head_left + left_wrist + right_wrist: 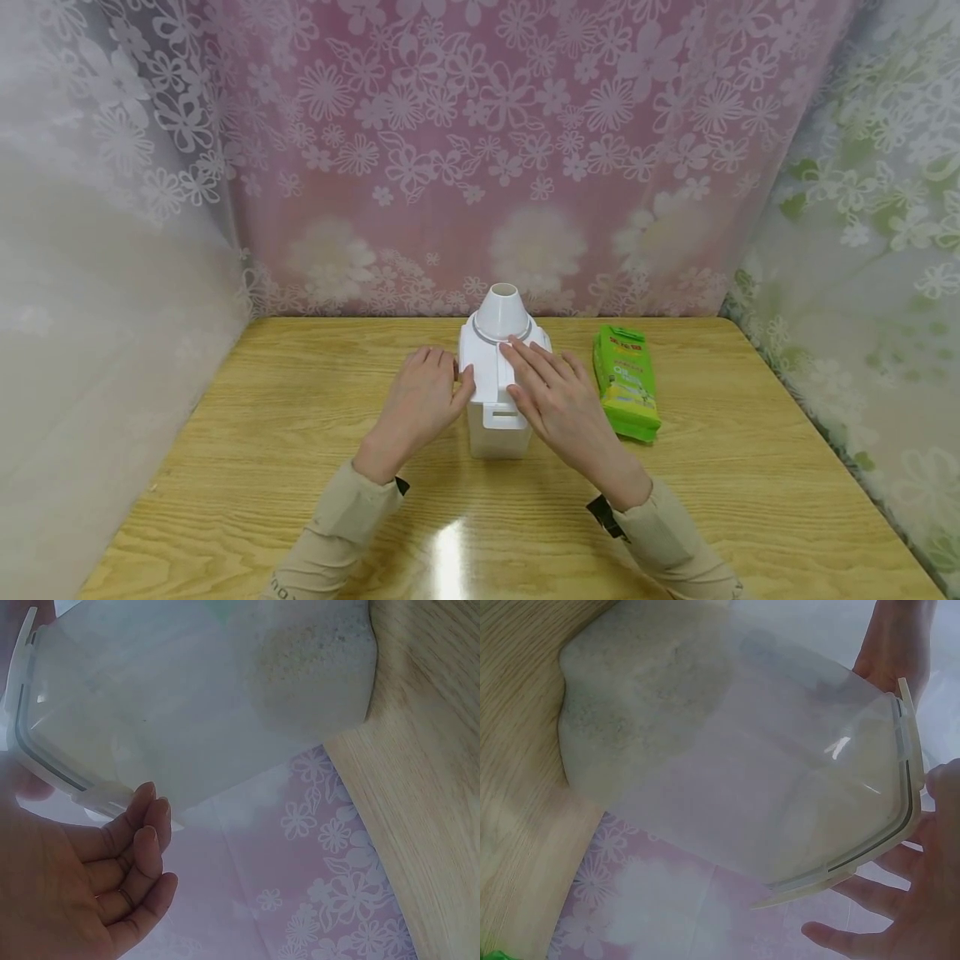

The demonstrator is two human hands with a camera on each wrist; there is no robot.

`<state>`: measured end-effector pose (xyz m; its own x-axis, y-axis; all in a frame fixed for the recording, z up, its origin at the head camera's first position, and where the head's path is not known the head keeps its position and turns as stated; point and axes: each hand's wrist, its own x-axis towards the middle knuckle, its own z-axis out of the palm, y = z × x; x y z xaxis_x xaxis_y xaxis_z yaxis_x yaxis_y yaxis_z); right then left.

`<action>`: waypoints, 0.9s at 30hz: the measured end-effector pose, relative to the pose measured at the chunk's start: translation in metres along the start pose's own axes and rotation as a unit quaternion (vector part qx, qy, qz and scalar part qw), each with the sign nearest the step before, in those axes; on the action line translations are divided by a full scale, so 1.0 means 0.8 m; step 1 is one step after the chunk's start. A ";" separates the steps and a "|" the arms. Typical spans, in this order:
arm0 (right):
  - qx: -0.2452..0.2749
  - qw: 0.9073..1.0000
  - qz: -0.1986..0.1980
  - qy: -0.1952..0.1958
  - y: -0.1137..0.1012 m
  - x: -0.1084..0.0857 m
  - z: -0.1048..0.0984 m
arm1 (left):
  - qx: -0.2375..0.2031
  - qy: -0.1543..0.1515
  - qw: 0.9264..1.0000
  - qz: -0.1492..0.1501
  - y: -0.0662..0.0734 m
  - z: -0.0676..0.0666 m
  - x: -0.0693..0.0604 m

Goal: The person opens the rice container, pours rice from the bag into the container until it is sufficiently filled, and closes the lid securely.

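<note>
A translucent storage container (498,442) stands upright on the table, with pale grain (300,660) in its bottom. Its white lid (483,367) is on, topped by a white cone-shaped cup (503,312) with its narrow end up. My left hand (423,396) is at the lid's left edge, thumb by the rim. In the left wrist view its loosely bent fingers are beside a side latch (105,799); contact is unclear. My right hand (558,400) rests on the lid's right part, fingers extended. A front latch (504,416) sticks out below the lid.
Right of the container lies a green packaged bag (628,383). Beneath everything is a wood-grain table (300,433). Flowered curtains (465,167) stand behind it and along both sides.
</note>
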<state>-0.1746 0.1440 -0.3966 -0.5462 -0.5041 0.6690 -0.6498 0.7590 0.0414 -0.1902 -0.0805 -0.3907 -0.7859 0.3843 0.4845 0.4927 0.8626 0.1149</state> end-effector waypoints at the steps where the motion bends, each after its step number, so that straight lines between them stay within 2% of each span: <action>1: 0.001 1.000 0.000 0.000 0.000 0.000 0.000 | 0.000 -0.003 1.000 0.000 0.000 0.000 0.000; 6: 0.008 1.000 0.001 0.000 -0.001 0.001 -0.001 | -0.006 -0.013 1.000 0.000 0.000 -0.002 0.001; 14: 0.017 1.000 0.002 -0.006 -0.001 0.001 -0.003 | -0.039 -0.032 0.999 -0.013 -0.002 -0.002 0.001; 20: 0.032 0.999 0.012 -0.020 0.000 0.002 -0.005 | -0.039 -0.027 0.999 -0.009 -0.002 -0.001 0.002; 27: 0.034 0.999 0.015 -0.019 -0.001 0.001 -0.005 | -0.031 -0.027 0.999 0.002 -0.002 -0.002 0.002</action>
<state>-0.1724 0.1446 -0.3930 -0.5848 -0.4985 0.6399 -0.6665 0.7449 -0.0288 -0.1916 -0.0814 -0.3890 -0.8019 0.4062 0.4382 0.5169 0.8394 0.1678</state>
